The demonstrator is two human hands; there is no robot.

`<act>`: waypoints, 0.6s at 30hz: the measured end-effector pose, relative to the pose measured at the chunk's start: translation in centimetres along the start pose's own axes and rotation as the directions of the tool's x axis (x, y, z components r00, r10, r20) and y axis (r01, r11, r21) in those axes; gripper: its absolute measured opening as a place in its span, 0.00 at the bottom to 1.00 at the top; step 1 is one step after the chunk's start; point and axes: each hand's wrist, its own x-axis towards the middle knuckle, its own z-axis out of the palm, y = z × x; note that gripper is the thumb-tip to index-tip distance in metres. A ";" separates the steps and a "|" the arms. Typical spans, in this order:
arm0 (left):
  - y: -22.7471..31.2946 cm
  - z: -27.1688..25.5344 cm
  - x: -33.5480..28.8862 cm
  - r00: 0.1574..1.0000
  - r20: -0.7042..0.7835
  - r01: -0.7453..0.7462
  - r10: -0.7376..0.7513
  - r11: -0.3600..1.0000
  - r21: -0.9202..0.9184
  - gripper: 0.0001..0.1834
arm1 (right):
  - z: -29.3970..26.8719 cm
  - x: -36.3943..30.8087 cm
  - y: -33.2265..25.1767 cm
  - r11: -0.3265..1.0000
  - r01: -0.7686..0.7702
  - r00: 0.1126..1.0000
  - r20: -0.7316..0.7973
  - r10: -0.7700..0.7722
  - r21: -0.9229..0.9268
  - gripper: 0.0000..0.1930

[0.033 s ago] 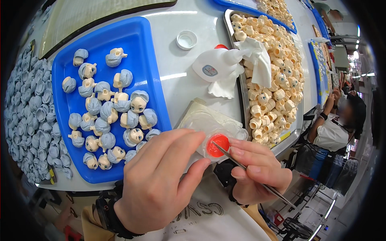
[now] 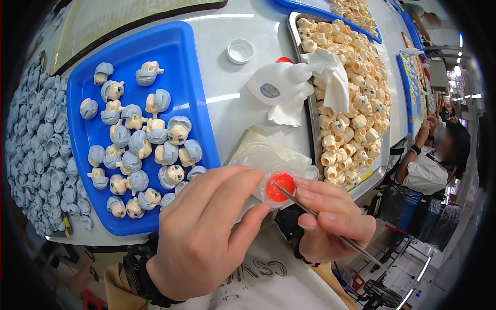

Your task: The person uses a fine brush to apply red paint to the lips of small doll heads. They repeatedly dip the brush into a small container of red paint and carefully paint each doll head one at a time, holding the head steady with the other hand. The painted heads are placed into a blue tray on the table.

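My left hand (image 2: 206,227) curls beside a small round red dish (image 2: 281,192), thumb and forefinger at its left edge. My right hand (image 2: 336,222) grips a slim metal tool (image 2: 356,248) with a pointed end. That tip rests inside the dish, where the surface looks wet and shiny. The right fingertips also come up against the dish's right side. Under and behind it lies a crumpled clear plastic piece (image 2: 305,165) on a pale block (image 2: 258,139). The undersides of both hands are hidden.
To the left, a blue tray (image 2: 181,46) holds doll heads with blue-grey hair, beside a heap of hair pieces (image 2: 41,155). A metal tray (image 2: 312,129) of face parts stands right. Behind are a white bottle (image 2: 268,82), tissue (image 2: 330,77) and a small cup (image 2: 240,51).
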 end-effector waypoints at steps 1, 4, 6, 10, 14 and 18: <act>0.0 0.0 0.0 1.000 -0.001 0.008 -0.008 1.000 -0.002 0.19 | 0.2 0.0 0.1 1.000 -0.010 1.000 -0.012 0.010 0.004 0.23; -0.1 0.1 0.2 1.000 0.009 0.003 -0.003 1.000 -0.017 0.19 | 0.1 -0.2 0.0 1.000 -0.009 1.000 -0.022 0.009 -0.017 0.24; 0.1 0.0 0.0 1.000 0.001 0.008 -0.008 1.000 -0.013 0.18 | 0.1 -0.2 0.0 1.000 0.005 1.000 -0.012 -0.005 -0.016 0.24; 0.2 0.0 0.0 1.000 -0.001 0.022 -0.022 1.000 -0.016 0.18 | 0.4 -0.5 0.1 0.999 0.030 0.999 -0.018 -0.031 -0.039 0.24; -0.1 0.2 0.1 1.000 -0.001 -0.001 0.001 1.000 -0.026 0.18 | 0.6 -0.8 0.0 0.997 0.018 0.998 -0.052 -0.023 -0.078 0.23; 0.0 0.2 0.1 1.000 -0.001 -0.006 0.006 1.000 -0.022 0.19 | 0.9 -0.7 -0.4 0.995 -0.024 0.996 -0.083 0.017 -0.093 0.22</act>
